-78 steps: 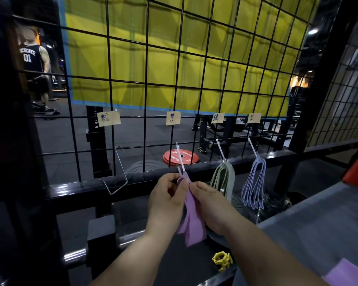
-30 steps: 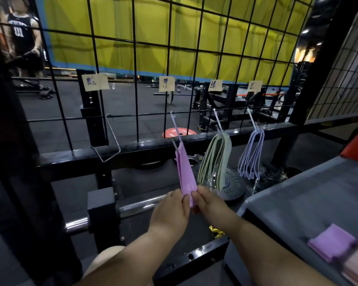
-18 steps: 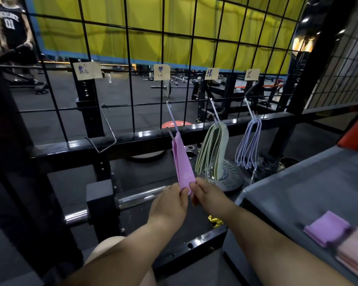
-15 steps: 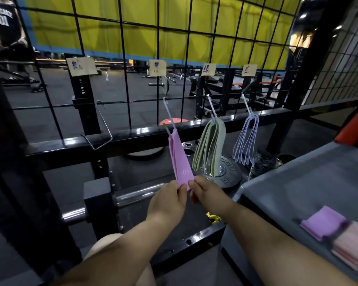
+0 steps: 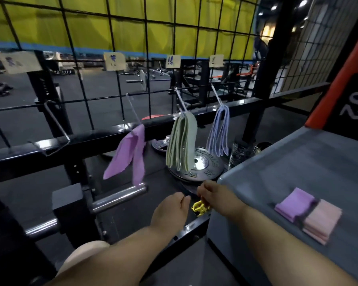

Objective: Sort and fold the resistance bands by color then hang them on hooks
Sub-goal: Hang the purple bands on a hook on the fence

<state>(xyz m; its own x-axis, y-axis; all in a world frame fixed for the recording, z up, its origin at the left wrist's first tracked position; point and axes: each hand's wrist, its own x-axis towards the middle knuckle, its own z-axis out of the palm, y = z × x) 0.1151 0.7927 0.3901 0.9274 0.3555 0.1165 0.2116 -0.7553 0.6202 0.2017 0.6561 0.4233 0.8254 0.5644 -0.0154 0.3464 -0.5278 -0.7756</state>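
Pink folded bands (image 5: 321, 220) and a folded purple band (image 5: 295, 202) sit on the grey bench (image 5: 298, 166), at three o'clock from the hands. The left hand (image 5: 170, 210) and right hand (image 5: 214, 193) hang low, fingers loosely curled and holding nothing. At eleven o'clock the hanging purple band (image 5: 132, 149) droops from its hook (image 5: 132, 109) with its flaps splayed; I'd say a nudge could slide it off. Beyond hang green bands (image 5: 181, 145) and blue bands (image 5: 218, 133).

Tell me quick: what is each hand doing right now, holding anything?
Left hand: open, fingers loosely curled, holding nothing.
Right hand: open, fingers loosely curled, holding nothing.
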